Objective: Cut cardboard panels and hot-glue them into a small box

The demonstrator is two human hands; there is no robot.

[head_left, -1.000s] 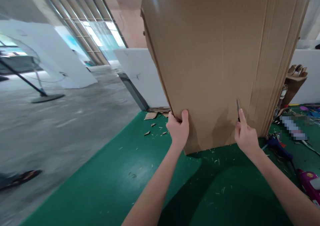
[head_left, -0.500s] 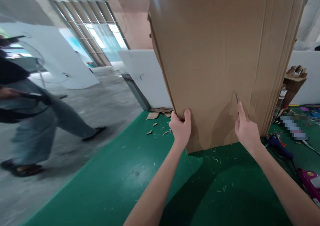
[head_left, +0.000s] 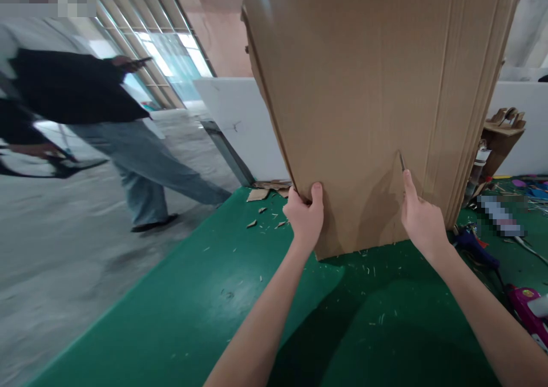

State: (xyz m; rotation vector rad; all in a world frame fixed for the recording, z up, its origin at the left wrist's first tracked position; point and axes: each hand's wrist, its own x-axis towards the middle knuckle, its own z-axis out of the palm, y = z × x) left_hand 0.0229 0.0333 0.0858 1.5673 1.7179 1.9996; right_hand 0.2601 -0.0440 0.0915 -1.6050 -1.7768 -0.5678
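Note:
A tall brown cardboard sheet (head_left: 368,90) stands upright on a green floor mat (head_left: 205,307). My left hand (head_left: 305,218) grips its lower left edge, thumb on the front face. My right hand (head_left: 422,221) is closed on a thin knife (head_left: 402,161) whose blade points up against the cardboard, forefinger laid along it.
A person in a dark top and pale trousers (head_left: 128,141) walks across the grey concrete floor at left. Cardboard scraps (head_left: 265,196) lie by the mat's far edge. A blue glue gun (head_left: 475,250), a pink tool (head_left: 528,310) and a cardboard model (head_left: 500,141) sit at right.
My right hand has slid the knife upward along the cardboard. A person has walked into view at left and moved rightward across the floor. My left hand keeps its grip.

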